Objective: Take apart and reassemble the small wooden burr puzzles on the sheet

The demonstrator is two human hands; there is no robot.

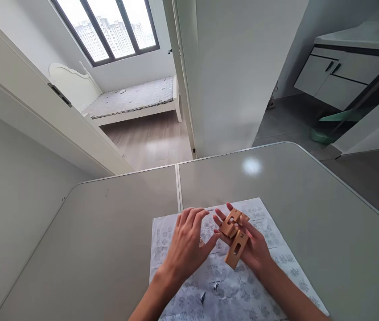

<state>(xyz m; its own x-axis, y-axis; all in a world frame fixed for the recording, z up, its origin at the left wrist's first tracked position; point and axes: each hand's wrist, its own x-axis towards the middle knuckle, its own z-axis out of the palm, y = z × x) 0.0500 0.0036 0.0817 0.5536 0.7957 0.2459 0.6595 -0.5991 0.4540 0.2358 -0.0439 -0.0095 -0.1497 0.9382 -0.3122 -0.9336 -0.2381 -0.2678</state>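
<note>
We see a smooth grey table bearing a crinkled printed sheet. Above it, the right hand, palm up, grips flat slotted wooden pieces, apparently interlocked. The left hand hovers beside, fingers curled, holding nothing.

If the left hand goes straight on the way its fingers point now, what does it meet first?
Most likely the wooden pieces held in the right hand; the left hand points right, toward them, though depth is unclear.
</note>
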